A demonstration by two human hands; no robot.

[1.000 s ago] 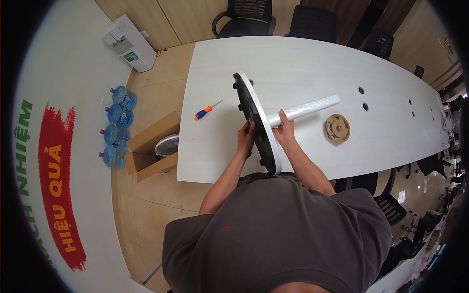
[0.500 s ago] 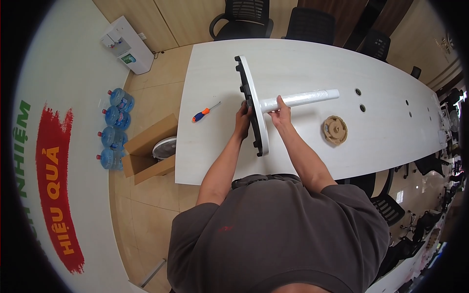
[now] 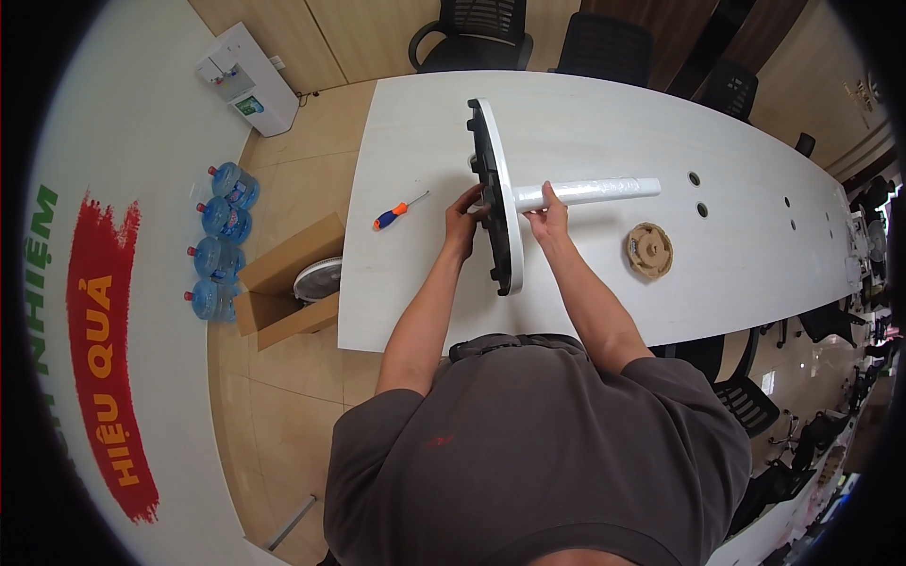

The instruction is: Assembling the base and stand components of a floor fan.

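Head view, round base (image 3: 503, 198) on edge, white pole (image 3: 587, 191) pointing right, right hand (image 3: 547, 212) fingers gripping pole, left hand (image 3: 464, 209) fingers on base underside.

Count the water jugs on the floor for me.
4, in a row on the floor left of the table: jug one, two, three, four. More may sit behind the cardboard box.

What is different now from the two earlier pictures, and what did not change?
The round base with its white pole now lies farther from the person's body on the white table, and both arms reach out more. The left hand remains at the dark underside and the right hand on the pole beside the base. The screwdriver and tan disc lie as before.
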